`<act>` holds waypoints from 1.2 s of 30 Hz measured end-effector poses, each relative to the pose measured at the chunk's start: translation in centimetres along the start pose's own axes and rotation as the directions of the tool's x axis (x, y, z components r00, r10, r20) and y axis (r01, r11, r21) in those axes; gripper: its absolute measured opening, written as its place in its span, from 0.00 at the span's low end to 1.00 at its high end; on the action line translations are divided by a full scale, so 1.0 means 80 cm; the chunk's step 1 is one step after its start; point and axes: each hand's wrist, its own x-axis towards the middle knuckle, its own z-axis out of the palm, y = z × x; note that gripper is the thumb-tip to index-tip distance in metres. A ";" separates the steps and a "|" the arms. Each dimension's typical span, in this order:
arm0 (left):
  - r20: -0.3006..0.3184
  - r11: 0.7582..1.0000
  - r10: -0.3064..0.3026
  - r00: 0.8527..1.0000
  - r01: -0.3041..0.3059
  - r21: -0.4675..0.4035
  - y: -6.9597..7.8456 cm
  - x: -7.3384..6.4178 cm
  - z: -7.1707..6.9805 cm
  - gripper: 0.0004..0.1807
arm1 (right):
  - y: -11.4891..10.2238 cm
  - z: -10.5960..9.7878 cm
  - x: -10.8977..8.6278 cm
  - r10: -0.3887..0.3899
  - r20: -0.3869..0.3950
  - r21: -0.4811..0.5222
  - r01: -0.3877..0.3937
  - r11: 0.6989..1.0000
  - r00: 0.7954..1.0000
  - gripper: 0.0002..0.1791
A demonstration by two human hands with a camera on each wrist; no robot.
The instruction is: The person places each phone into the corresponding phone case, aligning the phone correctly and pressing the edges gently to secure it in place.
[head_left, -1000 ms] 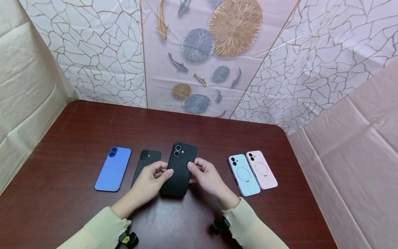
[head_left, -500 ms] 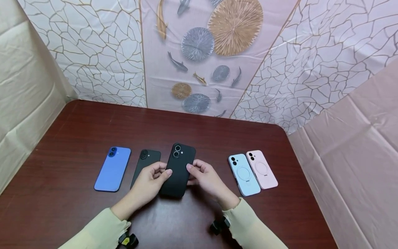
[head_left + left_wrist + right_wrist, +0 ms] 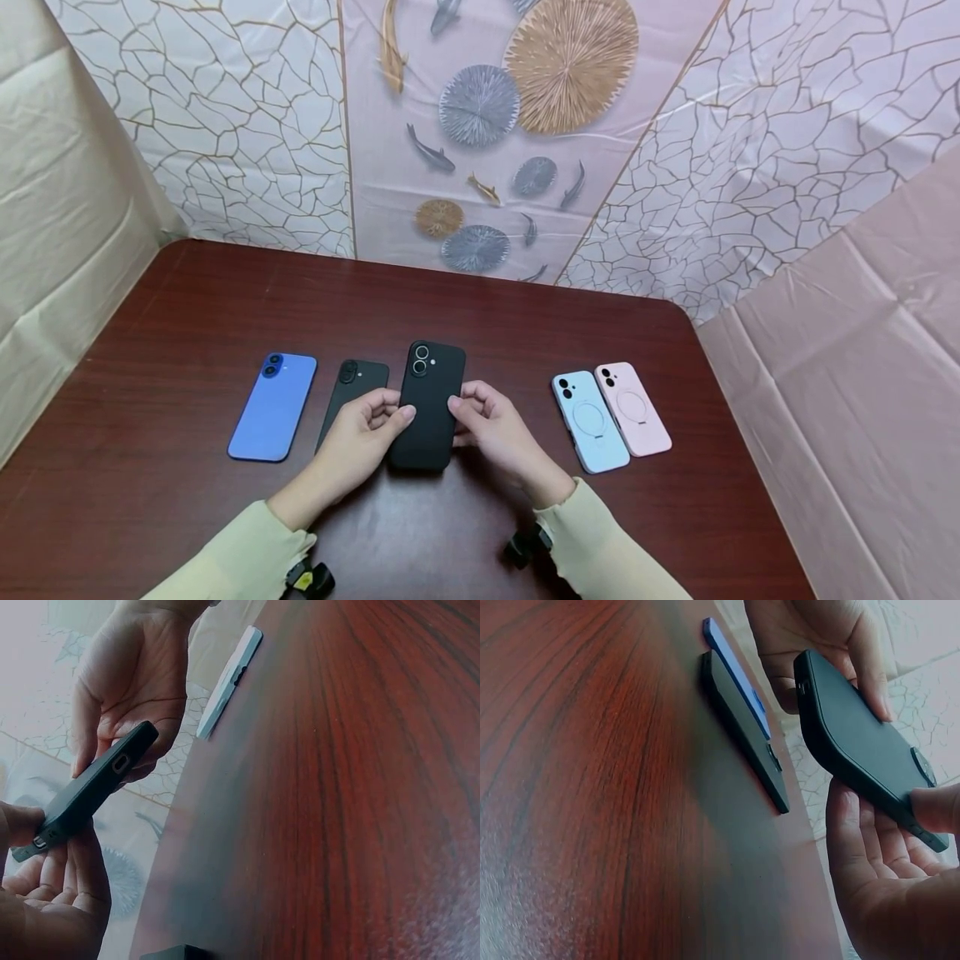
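Observation:
Both hands hold a phone in a black case point(image 3: 429, 425) above the table, its back with two ringed lenses facing up. My left hand point(image 3: 360, 437) grips its left edge, thumb on the back and fingers curled underneath. On the opposite edge, my right hand point(image 3: 504, 433) pinches it the same way. The left wrist view shows the case's bottom end with an oval port opening, and the right wrist view shows the cased phone point(image 3: 859, 727) from its lower corner. A dark phone point(image 3: 363, 379) lies behind my left hand, which hides part of it.
A blue phone point(image 3: 273, 408) lies at the left on the dark red wooden table point(image 3: 450, 542). To the right are a light blue cased phone point(image 3: 600, 446) and a pink one point(image 3: 647, 429), side by side, each with a ring on its back. Patterned cloth point(image 3: 270, 125) hangs behind the table.
The black-cased phone has turned slightly, its camera end swinging left, so it stands straighter in the head view. Both hands keep their grip; the other phones stay put.

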 end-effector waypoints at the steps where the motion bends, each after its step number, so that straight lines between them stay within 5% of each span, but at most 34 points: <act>1: 0.004 1.000 0.000 1.000 0.000 -0.003 0.000 0.000 0.000 0.14 | 0.001 0.000 0.000 0.001 -0.004 -0.004 -0.001 1.000 1.000 0.15; 16: 0.061 1.000 -0.013 0.998 0.012 0.010 -0.007 0.002 -0.001 0.20 | 0.008 -0.001 0.003 0.029 -0.048 -0.080 -0.033 0.996 0.998 0.13; 24: 0.068 0.987 -0.035 0.997 0.024 0.161 -0.015 0.003 0.006 0.23 | 0.016 -0.001 0.004 0.058 -0.087 -0.138 -0.070 0.988 0.995 0.12; 31: 0.069 0.950 -0.021 0.997 -0.002 0.313 -0.016 0.000 0.010 0.20 | 0.017 -0.001 0.002 0.060 -0.100 -0.219 -0.081 0.972 0.993 0.12; 36: 0.062 0.937 -0.022 0.998 -0.001 0.349 -0.014 -0.001 0.010 0.18 | 0.016 -0.001 0.001 0.066 -0.103 -0.259 -0.091 0.962 0.993 0.12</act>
